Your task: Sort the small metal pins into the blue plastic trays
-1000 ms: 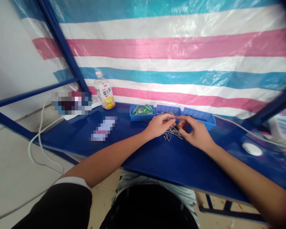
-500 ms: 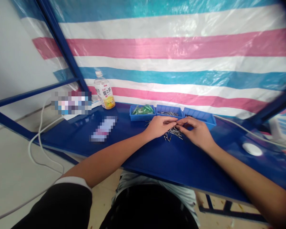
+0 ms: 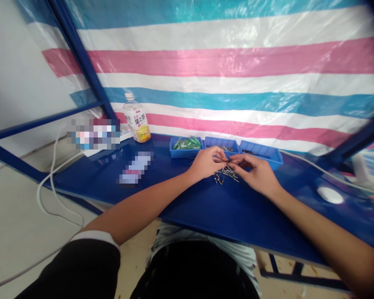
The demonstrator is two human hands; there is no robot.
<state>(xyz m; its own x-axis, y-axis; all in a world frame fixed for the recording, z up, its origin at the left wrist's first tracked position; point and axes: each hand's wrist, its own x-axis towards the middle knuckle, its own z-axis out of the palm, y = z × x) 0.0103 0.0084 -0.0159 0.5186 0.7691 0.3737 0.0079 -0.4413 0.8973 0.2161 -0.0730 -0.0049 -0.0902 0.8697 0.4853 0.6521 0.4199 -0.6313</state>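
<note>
My left hand (image 3: pixel 206 162) and my right hand (image 3: pixel 252 168) meet fingertip to fingertip over a loose pile of thin silvery metal pins (image 3: pixel 230 173), which look like blind rivets. Thumb and fingers are pinched together on both hands. Whatever lies between the fingertips is too small and too covered to name. Just behind the hands stand the middle blue bin (image 3: pixel 237 142), with similar metal pins in it, and the right blue bin (image 3: pixel 276 158), with dark thin pieces. My hands partly cover both bins and the pile.
A left blue bin (image 3: pixel 187 154) holds green-and-white packets. A drink bottle (image 3: pixel 137 120) stands at the back left, near a pixelated flat object (image 3: pixel 135 168). To the right lie a white round object (image 3: pixel 330 194) and a cable (image 3: pixel 311 167). Striped plastic sheeting (image 3: pixel 212 62) hangs behind the blue table (image 3: pixel 205 203).
My left hand's fingers have bent and lifted slightly, with the fingertips shifting a little left. My right fingertips have moved slightly left and down. The pile and bins look the same.
</note>
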